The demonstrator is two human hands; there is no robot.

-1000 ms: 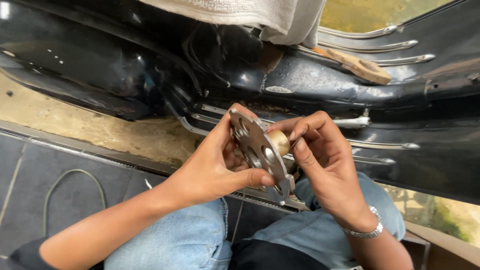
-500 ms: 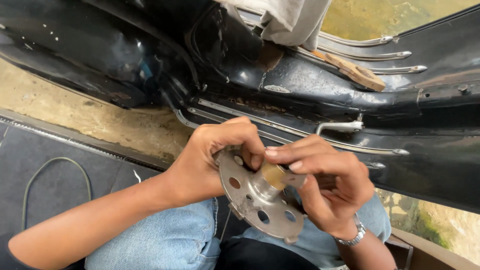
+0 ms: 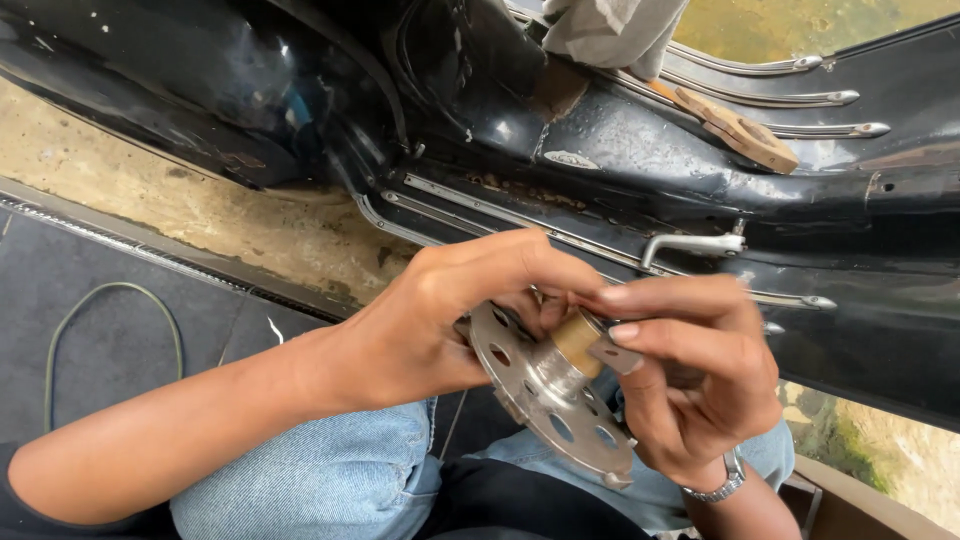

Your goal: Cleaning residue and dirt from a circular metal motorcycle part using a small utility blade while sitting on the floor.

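Note:
A round metal disc with several holes and a raised hub sits between both hands, above my lap. My left hand grips the disc's upper left rim, fingers curled over its top. My right hand pinches a small brass-coloured bushing at the hub, thumb and forefinger closed on it. A metal watch band circles my right wrist. The disc's face tilts toward me and to the right.
A black scooter body with chrome floor strips lies across the top. A wooden piece rests on it. A small chrome lever sticks out near my hands. Black mat with a looped cable at left; blue jeans below.
The disc has turned from edge-on to showing its holed face and dropped lower right. My right fingers have moved onto the brass bushing at the hub.

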